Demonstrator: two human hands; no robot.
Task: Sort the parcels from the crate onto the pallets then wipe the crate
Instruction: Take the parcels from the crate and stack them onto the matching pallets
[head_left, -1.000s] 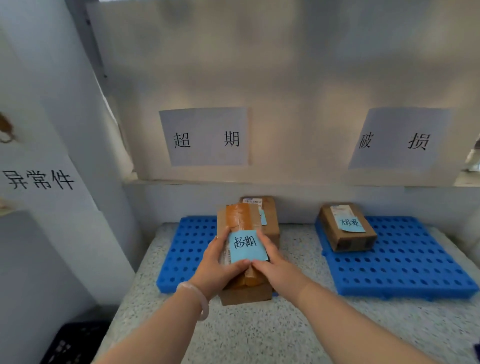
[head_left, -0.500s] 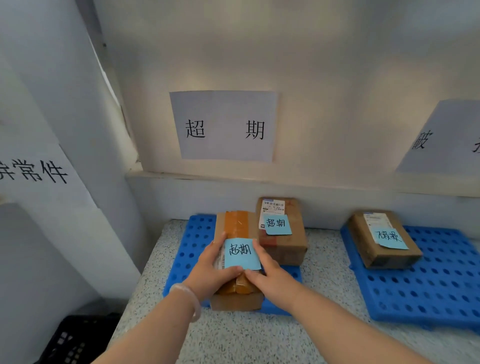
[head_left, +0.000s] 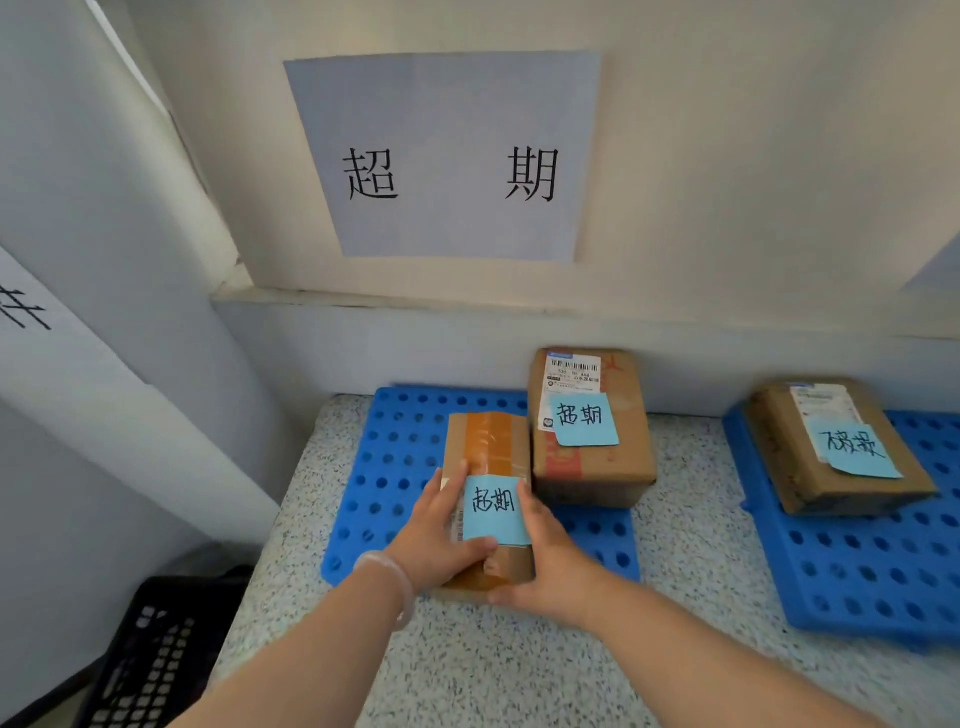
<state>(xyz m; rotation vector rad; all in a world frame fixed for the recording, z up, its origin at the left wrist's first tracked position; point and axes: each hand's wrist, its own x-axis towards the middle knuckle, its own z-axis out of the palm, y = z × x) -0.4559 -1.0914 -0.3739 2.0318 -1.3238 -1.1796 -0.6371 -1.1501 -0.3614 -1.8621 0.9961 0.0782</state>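
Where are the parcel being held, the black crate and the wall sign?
held parcel (head_left: 488, 441), head view, on its orange-taped top.
black crate (head_left: 156, 660), head view, on its latticed wall.
wall sign (head_left: 441, 156), head view, between its two characters.

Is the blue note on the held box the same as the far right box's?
No, the left note on the taped parcel reads 超期; the right note on the right parcel has different characters.
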